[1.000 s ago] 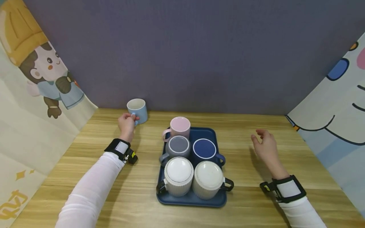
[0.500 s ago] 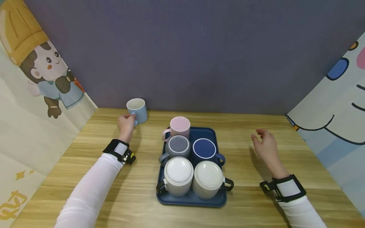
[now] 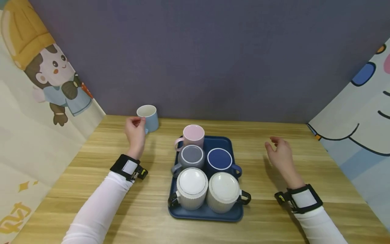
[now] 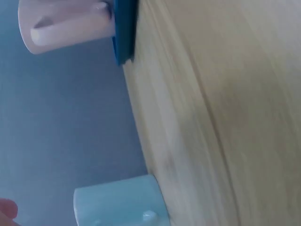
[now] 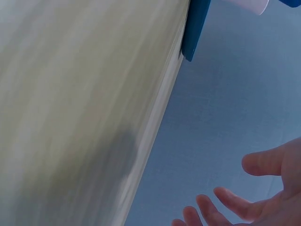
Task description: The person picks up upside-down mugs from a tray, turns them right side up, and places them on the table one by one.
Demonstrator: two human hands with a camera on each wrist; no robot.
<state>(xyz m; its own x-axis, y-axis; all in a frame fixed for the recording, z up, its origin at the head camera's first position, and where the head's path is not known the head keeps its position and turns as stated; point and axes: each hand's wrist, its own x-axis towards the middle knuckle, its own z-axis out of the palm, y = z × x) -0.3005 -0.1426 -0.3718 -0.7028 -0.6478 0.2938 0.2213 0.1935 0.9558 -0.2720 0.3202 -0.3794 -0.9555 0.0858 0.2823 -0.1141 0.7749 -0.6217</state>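
A light blue mug (image 3: 148, 118) stands upright on the table, close to the back wall on the left. My left hand (image 3: 135, 135) is just in front of its handle, fingers loosely bent and holding nothing. In the left wrist view, a fingertip (image 4: 8, 208) shows apart from the mug (image 4: 120, 202). Over the right part of the table hovers my right hand (image 3: 281, 157), its relaxed fingers spread around nothing. In the middle, a dark blue tray (image 3: 217, 142) bears a pink mug (image 3: 193, 134), a grey mug (image 3: 191, 156), a navy mug (image 3: 219, 161) and two cream mugs with black handles (image 3: 192, 186).
The grey, navy and cream mugs stand upside down, with several handles jutting past the tray's sides. A dark grey wall (image 3: 207, 61) closes off the back of the wooden table (image 3: 262, 223). Printed cartoon curtains (image 3: 70, 135) flank it left and right.
My left hand has let go of the blue mug's handle and lifted slightly, while the mug stays put. The right hand has barely moved.
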